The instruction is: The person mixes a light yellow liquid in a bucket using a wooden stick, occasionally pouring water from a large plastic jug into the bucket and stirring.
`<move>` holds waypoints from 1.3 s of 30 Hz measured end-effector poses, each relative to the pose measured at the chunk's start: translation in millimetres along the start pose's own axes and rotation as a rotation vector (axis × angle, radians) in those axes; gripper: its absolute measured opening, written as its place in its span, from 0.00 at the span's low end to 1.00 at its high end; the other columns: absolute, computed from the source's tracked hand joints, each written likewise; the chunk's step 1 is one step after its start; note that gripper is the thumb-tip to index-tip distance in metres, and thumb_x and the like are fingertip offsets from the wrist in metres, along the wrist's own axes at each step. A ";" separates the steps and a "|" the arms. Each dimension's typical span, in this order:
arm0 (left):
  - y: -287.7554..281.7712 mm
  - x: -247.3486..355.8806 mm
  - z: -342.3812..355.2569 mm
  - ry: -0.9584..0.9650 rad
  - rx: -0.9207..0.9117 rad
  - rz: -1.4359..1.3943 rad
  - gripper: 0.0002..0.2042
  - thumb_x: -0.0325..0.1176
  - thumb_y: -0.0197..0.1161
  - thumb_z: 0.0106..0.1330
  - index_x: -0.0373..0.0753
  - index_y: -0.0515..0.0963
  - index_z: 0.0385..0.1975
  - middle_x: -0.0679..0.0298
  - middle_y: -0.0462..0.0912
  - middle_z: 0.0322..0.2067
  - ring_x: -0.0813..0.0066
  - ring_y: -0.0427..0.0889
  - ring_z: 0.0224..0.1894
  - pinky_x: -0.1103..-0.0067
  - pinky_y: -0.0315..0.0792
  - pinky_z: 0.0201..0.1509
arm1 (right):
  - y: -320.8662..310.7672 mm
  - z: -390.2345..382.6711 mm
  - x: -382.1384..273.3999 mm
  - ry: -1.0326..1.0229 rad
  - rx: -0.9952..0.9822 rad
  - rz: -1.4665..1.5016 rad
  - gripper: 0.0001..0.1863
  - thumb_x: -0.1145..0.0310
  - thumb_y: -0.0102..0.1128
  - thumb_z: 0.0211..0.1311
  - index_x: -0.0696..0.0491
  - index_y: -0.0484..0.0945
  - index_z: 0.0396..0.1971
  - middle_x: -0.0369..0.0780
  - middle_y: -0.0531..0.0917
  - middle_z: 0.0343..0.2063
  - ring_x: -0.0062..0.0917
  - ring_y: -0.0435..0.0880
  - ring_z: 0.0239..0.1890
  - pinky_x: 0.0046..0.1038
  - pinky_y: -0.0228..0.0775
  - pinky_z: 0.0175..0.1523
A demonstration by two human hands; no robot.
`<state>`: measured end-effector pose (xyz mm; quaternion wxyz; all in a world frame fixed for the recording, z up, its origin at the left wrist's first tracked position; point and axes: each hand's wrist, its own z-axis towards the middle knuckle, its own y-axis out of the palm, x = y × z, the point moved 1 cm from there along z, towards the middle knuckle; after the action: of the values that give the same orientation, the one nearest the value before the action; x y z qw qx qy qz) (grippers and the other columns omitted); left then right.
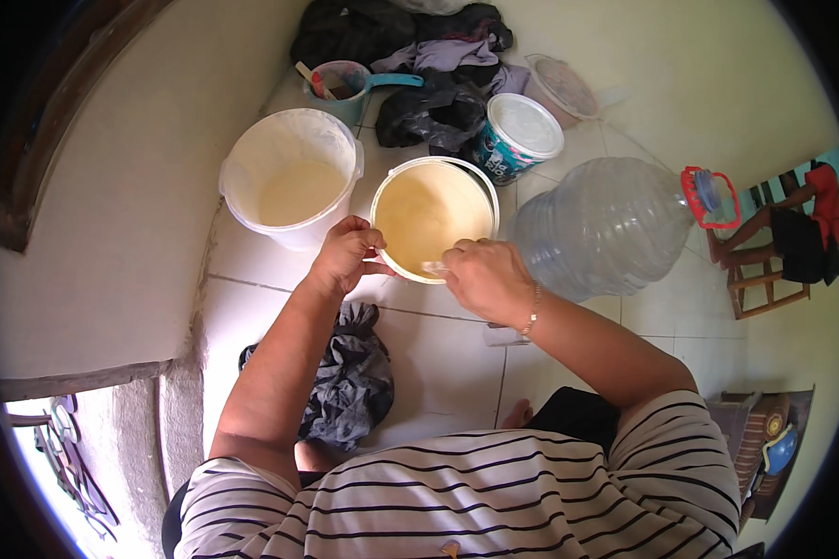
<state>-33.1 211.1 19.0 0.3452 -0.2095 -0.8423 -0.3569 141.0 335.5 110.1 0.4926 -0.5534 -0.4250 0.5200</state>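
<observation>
A round white tub (pixel 489 186) with pale cream stuff inside is tilted toward me in the middle of the view. My left hand (pixel 347 256) is closed on its left rim, thumb and fingers pinching the edge. At the near right of the rim, my right hand (pixel 489 279) is closed round a small whitish stick-like thing (pixel 434 267); most of it is hidden by the fingers. Left of the tub stands a larger white bucket (pixel 238 182), with cream-coloured contents at its bottom.
A lidded teal-and-white paint tub (pixel 531 126) and a big clear water bottle (pixel 597 228) stand to the right. Behind are a black plastic bag (pixel 429 116), a blue-handled dipper (pixel 345 107) holding tools, and heaped cloth (pixel 364 28). Far right, a person (pixel 802 214) sits on a stool.
</observation>
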 end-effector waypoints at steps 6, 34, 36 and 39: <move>6.0 4.3 -1.5 -0.012 -0.119 0.097 0.13 0.21 0.60 0.48 0.33 0.68 0.33 0.56 0.72 0.33 0.60 0.78 0.37 0.60 0.82 0.36 | -21.6 5.8 48.7 0.214 0.124 -0.196 0.05 0.69 0.57 0.53 0.53 0.76 0.23 0.43 0.79 0.24 0.38 0.81 0.29 0.36 0.74 0.35; -7.9 3.2 -5.4 0.002 -0.153 0.084 0.13 0.21 0.64 0.49 0.36 0.69 0.34 0.61 0.75 0.32 0.67 0.79 0.35 0.67 0.81 0.35 | -9.1 -13.8 3.8 0.001 0.113 -0.082 0.06 0.68 0.58 0.54 0.53 0.76 0.22 0.41 0.78 0.22 0.36 0.80 0.26 0.35 0.73 0.31; -10.2 2.4 -6.1 -0.001 -0.154 0.069 0.13 0.20 0.64 0.49 0.36 0.70 0.33 0.61 0.75 0.31 0.66 0.79 0.35 0.67 0.81 0.35 | -15.1 -16.2 9.6 0.007 0.025 -0.109 0.06 0.68 0.58 0.54 0.53 0.75 0.21 0.41 0.77 0.22 0.36 0.80 0.27 0.35 0.72 0.31; -12.1 1.3 -7.8 0.002 -0.176 0.036 0.13 0.21 0.64 0.49 0.37 0.70 0.33 0.60 0.75 0.31 0.66 0.80 0.35 0.67 0.81 0.35 | -23.0 -6.1 30.9 0.164 0.119 -0.229 0.07 0.68 0.56 0.55 0.53 0.74 0.20 0.41 0.77 0.22 0.36 0.80 0.27 0.35 0.72 0.31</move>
<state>-37.9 197.4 18.4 0.3327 -0.2538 -0.8034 -0.4236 151.0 368.7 127.8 0.6139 -0.5117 -0.4120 0.4377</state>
